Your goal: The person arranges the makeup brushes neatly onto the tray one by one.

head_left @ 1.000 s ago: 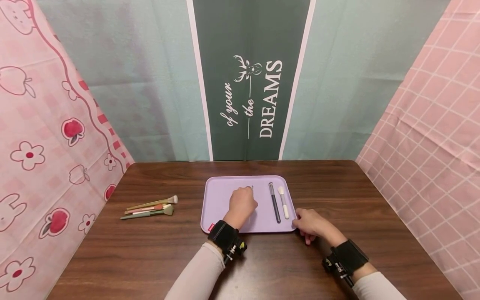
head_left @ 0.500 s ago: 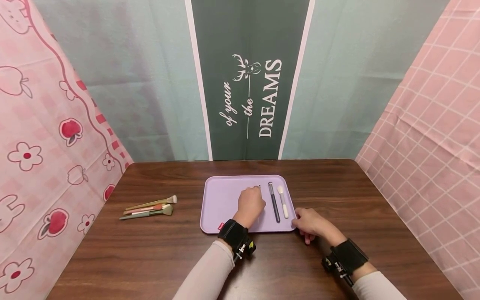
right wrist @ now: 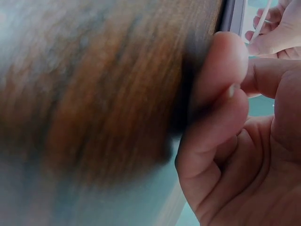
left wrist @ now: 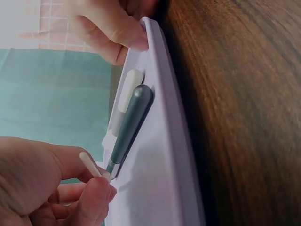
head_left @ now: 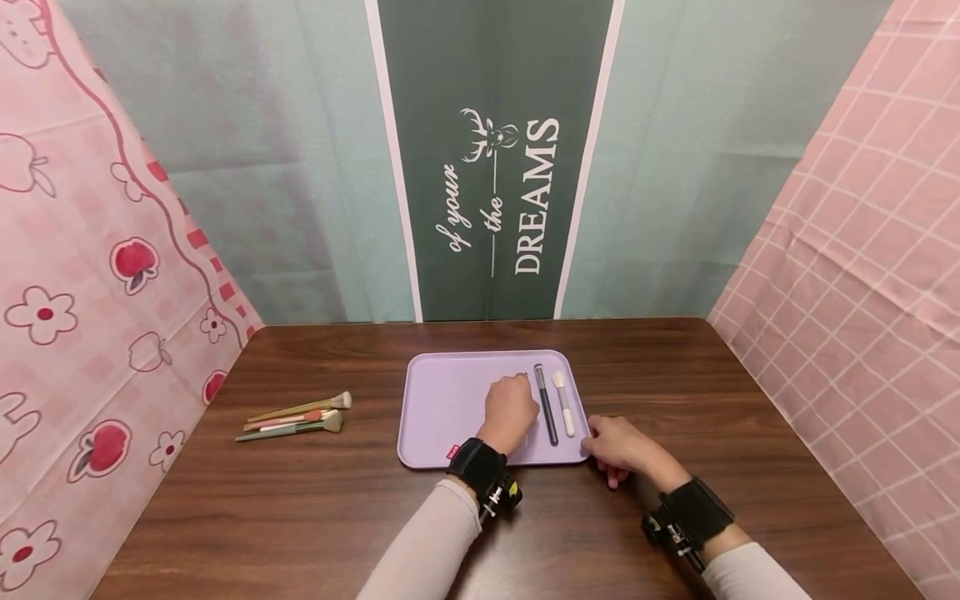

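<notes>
My left hand (head_left: 512, 408), over the right half of a lilac tray (head_left: 438, 404), pinches a thin makeup brush between thumb and fingers. Its pale handle end (left wrist: 89, 165) sticks out in the left wrist view, while the rest is mostly hidden by the hand. Right beside it on the tray lie a dark-handled makeup brush (head_left: 547, 406) and, further right, a white-handled makeup brush (head_left: 564, 406), roughly side by side. At the tray's near right corner, my right hand (head_left: 618, 442) grips the rim, its other fingers curled below.
Left of the tray, several makeup brushes (head_left: 288, 428) lie bunched on the brown wooden table (head_left: 322, 508), heads pointing right. Behind the table hangs a green cloth (head_left: 300, 208). Pink cloths flank both sides.
My left hand has moved right across the tray with the thin makeup brush, coming close to the dark-handled one. The right hand stays at the tray's corner.
</notes>
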Available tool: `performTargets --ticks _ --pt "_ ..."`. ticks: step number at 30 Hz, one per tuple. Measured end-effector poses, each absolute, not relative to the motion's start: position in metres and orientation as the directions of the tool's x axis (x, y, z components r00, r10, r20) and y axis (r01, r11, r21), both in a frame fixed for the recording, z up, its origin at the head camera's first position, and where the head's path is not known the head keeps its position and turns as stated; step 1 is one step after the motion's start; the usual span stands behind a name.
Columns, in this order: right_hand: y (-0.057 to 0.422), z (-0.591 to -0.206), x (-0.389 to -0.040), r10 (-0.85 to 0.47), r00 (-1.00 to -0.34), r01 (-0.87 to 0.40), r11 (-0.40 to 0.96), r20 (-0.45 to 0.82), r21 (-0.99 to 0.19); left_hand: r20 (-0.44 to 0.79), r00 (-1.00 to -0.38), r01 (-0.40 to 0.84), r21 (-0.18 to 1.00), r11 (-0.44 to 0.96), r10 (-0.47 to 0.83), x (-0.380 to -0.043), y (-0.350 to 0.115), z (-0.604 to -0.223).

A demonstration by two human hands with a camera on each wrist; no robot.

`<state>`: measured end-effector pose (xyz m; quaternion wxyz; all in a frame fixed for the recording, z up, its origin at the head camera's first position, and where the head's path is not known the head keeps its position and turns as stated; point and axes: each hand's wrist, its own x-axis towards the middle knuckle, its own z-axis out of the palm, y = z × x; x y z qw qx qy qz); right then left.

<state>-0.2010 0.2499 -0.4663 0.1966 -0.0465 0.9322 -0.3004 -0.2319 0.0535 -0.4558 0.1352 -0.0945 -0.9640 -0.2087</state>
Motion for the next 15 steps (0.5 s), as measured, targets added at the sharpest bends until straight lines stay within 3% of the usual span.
performTargets --ticks 15 --pt "0.2486 -0.4687 -0.2012 -0.190 -0.925 0.037 0.816 -0.328 -0.577 0.239 -0.966 0.194 0.408 0.892 0.101 -0.2371 0.0604 -0.4607"
